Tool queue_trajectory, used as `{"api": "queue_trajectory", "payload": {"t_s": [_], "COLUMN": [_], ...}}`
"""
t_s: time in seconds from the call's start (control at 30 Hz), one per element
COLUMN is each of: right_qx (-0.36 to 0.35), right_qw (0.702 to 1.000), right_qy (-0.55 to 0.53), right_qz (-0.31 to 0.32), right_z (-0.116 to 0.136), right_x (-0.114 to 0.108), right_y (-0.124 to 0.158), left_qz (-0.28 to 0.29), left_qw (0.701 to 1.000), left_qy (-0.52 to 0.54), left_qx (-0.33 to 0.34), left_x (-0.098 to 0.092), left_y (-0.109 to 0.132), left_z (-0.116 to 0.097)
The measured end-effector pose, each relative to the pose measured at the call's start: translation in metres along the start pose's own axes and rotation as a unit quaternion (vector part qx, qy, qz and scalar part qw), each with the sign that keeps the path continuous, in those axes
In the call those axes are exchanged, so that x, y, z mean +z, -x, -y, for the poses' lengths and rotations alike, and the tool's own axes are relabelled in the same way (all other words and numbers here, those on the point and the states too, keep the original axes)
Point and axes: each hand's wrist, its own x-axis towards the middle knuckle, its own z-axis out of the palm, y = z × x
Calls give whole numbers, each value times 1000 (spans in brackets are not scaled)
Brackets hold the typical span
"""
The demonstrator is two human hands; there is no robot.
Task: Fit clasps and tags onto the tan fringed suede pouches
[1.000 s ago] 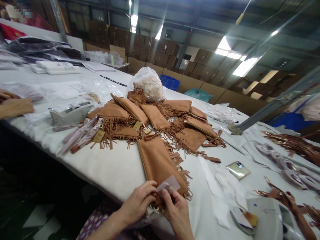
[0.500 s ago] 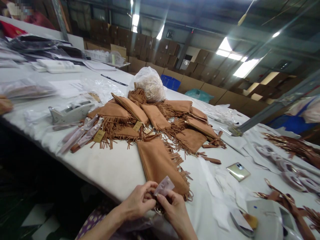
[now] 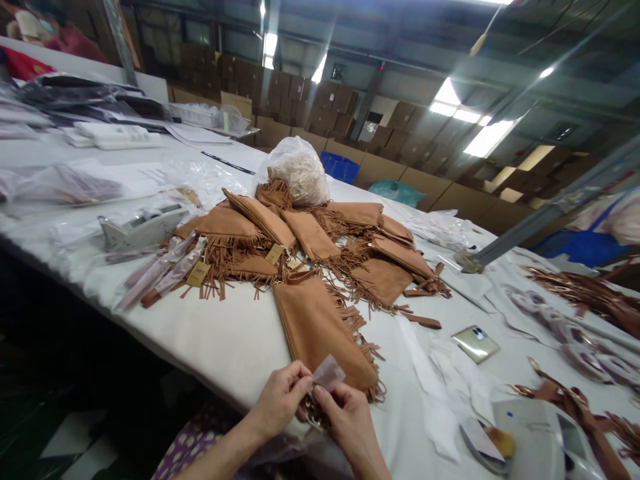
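Close together at the table's front edge, my left hand (image 3: 281,395) and my right hand (image 3: 354,415) pinch a small translucent wrapping strip (image 3: 330,373). Under the fingers, gold-coloured metal hardware (image 3: 315,419) shows, apparently on a strap; most of it is hidden by my hands. Just beyond them lies a tan fringed pouch (image 3: 323,327), flat on the white table. Behind it is a pile of more fringed pouches (image 3: 313,235). Left of the pile lie wrapped wrist straps (image 3: 175,270) with a card tag (image 3: 199,273).
A tape dispenser (image 3: 144,225) stands at left, another grey dispenser (image 3: 537,440) at front right. A phone (image 3: 477,343) lies right of the pouch. Brown straps (image 3: 580,293) lie at far right. A metal post (image 3: 545,217) rises at right. A co-worker (image 3: 65,33) is at far left.
My left fingers have shifted slightly on the wrapping strip, uncovering a little more metal hardware. The pouches have stayed in place.
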Motion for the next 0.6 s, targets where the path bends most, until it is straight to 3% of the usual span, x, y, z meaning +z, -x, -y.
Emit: {"api": "queue_trajectory", "payload": {"t_s": [0.37,0.6], "right_qx": [-10,-9], "right_qw": [999,999], "right_qy": [-28,-36], "right_qz": [13,32], "right_z": [0,9], "right_x": [-3,-4], "right_y": [0,-6], "left_qz": [10,-47], "left_qw": [997,995], "left_qy": [6,-83], "left_qx": [-70,19], "left_x": [-2,1], "left_y": [-8,-1], "left_z": [-7,-6]}}
